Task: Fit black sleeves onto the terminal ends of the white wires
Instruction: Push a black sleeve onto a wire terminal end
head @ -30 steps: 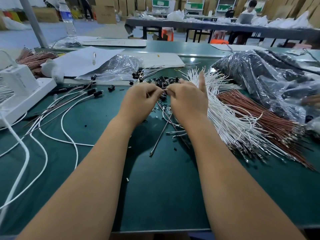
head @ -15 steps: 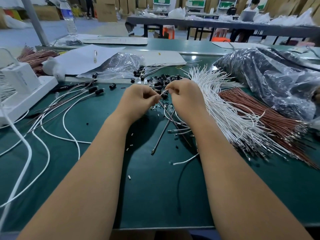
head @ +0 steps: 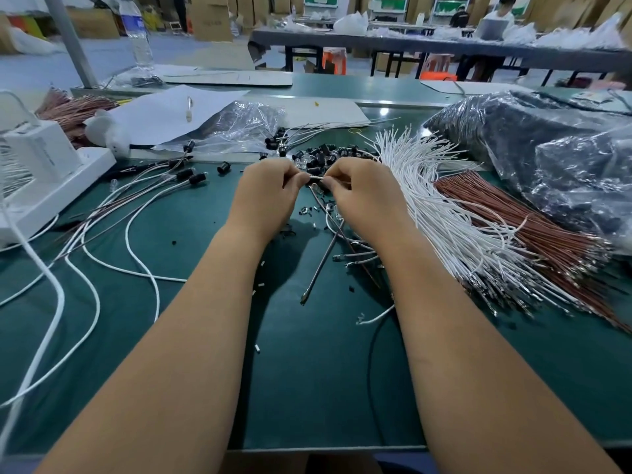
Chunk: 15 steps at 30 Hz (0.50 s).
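Both hands have drawn a little closer together than half a second ago, and the short white piece between them now shows more plainly. From the head view, the left hand (head: 270,193) and the right hand (head: 362,193) meet over the green counter (head: 307,388), each with fingers curled tight and pinching one end of a white wire (head: 316,178); whether a sleeve is already on that end I cannot tell, since the fingertips hide it. Loose black sleeves (head: 325,155) lie in a small heap just beyond the knuckles, touching nothing in the hands. To the right of the right hand the bundle of white wires (head: 427,186) fans out, with brown wires (head: 513,220) lying beside it and a plastic bag (head: 547,159) farther right. At the left, finished wires (head: 164,179) with black caps trail across the counter toward a white box (head: 41,165). To do this step well, I would judge the person should keep the terminal straight in line with the sleeve's bore, pinch close to the tip so the wire does not buckle, and push steadily until it seats.
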Tool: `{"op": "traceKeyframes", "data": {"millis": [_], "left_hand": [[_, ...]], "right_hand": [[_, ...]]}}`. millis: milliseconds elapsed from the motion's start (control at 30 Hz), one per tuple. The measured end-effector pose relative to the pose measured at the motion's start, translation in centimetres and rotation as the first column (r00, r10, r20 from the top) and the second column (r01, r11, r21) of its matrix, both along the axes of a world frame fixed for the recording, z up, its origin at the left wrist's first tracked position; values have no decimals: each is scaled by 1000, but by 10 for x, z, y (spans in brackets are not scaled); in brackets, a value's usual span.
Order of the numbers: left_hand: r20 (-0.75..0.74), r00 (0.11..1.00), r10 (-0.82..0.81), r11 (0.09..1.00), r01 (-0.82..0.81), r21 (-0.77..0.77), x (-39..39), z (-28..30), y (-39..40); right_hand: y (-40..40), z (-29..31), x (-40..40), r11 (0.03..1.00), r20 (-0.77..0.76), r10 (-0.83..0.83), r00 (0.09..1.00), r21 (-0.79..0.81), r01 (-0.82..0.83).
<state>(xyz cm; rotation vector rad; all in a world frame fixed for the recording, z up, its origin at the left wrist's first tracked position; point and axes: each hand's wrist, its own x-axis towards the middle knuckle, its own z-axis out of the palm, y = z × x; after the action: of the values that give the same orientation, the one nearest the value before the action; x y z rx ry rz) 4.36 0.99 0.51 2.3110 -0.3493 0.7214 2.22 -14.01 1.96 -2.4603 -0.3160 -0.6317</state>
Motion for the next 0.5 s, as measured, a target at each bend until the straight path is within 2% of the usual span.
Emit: {"op": "traceKeyframes", "data": {"millis": [133,333,500], "left_hand": [[41,999,29,999,-28,-21,0,0,-2],[93,991,101,993,-106,46,0,-2,-12],[-1,998,56,998,-56,11,-1,-2,-8]], "right_hand": [[2,-3,0,999,-7,-37,999,-28,36],[1,-6,3,997,-10,-79,997,4,79],[1,-10,6,994,-51,-43,998,96,48]]}}
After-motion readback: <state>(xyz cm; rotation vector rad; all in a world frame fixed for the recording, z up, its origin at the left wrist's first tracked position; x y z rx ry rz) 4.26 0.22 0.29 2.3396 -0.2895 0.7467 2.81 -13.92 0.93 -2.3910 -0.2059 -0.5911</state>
